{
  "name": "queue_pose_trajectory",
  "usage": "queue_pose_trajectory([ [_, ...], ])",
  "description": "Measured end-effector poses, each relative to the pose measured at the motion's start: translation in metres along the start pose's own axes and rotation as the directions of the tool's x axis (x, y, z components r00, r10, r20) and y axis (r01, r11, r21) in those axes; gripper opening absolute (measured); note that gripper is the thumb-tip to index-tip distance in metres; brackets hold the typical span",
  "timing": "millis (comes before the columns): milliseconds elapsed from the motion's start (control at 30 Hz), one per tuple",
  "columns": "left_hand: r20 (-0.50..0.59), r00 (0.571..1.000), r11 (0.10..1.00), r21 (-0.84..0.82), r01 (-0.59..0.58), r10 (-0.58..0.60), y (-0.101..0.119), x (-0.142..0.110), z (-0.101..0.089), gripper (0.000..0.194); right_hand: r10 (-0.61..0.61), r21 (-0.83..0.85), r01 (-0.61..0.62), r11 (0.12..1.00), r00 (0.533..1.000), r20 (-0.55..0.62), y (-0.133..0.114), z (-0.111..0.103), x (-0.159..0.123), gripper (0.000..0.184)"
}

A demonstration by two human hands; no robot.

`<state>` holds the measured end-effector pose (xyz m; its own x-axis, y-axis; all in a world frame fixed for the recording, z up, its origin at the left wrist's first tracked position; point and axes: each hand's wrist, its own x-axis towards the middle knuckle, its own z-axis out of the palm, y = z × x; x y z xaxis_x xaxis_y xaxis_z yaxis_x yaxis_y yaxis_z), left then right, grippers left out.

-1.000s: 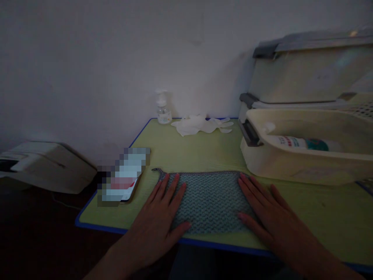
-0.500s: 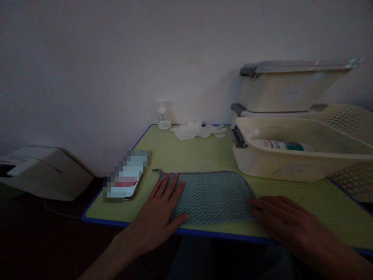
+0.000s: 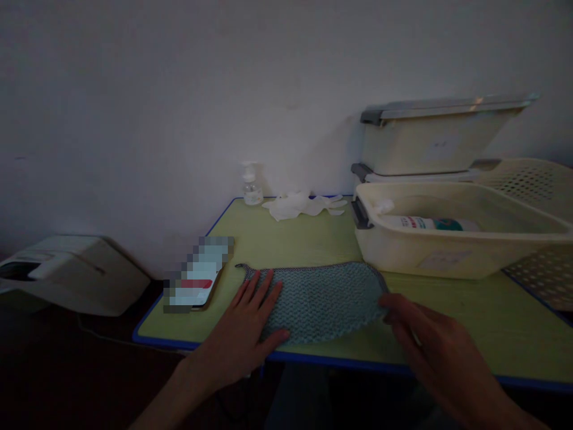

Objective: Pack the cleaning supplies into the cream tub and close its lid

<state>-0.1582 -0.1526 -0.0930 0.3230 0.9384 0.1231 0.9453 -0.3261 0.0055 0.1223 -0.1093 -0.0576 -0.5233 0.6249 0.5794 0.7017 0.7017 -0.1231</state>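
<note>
A blue-grey textured cloth (image 3: 322, 298) with a dark border and a small loop at its far left corner lies on the green table (image 3: 290, 245). My left hand (image 3: 253, 322) rests flat on the cloth's left part, fingers spread. At the right edge, my right hand (image 3: 441, 346) pinches the near right corner of the cloth between thumb and fingers, and that corner is lifted a little off the table. Left of my left hand lies a phone (image 3: 201, 275) with its screen lit and partly blurred.
A pump bottle (image 3: 252, 186) and white gloves (image 3: 299, 206) sit at the back edge. On the right, an open cream bin (image 3: 447, 251) holds a bottle (image 3: 430, 223); a lidded box (image 3: 421, 143) and perforated basket (image 3: 532, 179) are behind. A white box (image 3: 85, 269) stands left of the table.
My right hand has gone from lying by the cloth's right edge to pinching its near right corner, which has risen slightly. My left hand stays in place on the cloth.
</note>
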Motion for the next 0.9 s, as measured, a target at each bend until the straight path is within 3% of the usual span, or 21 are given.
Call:
queue_pose_trajectory([
  [200, 0.013, 0.996, 0.996, 0.004, 0.09, -0.09, 0.02, 0.016, -0.001, 0.07, -0.087, -0.128, 0.077, 0.989, 0.994, -0.073, -0.025, -0.002, 0.028, 0.022],
  [300, 0.0, 0.987, 0.987, -0.01, 0.162, -0.162, 0.044, 0.034, 0.001, 0.072, -0.137, -0.151, 0.12, 0.981, 0.985, -0.105, -0.033, 0.007, 0.034, 0.02],
  [467, -0.01, 0.988, 0.986, -0.062, 0.156, -0.157, 0.069, 0.053, -0.004, 0.071, -0.134, -0.142, 0.121, 0.982, 0.987, -0.085, -0.035, 0.026, 0.034, 0.022],
  [667, 0.061, 0.996, 0.996, -0.061, 0.066, -0.062, 0.04, 0.027, -0.019, 0.048, -0.153, -0.09, 0.145, 0.985, 0.985, -0.081, -0.038, 0.033, 0.032, 0.022],
  [767, 0.058, 0.997, 0.998, -0.047, 0.043, -0.041, 0.025, 0.017, -0.016, 0.048, -0.176, -0.045, 0.173, 0.984, 0.983, -0.06, -0.047, 0.037, 0.034, 0.023],
  [900, 0.063, 0.997, 0.998, -0.04, 0.052, -0.049, 0.021, 0.017, -0.007, 0.052, -0.21, 0.011, 0.21, 0.978, 0.978, 0.014, -0.058, 0.045, 0.035, 0.026],
])
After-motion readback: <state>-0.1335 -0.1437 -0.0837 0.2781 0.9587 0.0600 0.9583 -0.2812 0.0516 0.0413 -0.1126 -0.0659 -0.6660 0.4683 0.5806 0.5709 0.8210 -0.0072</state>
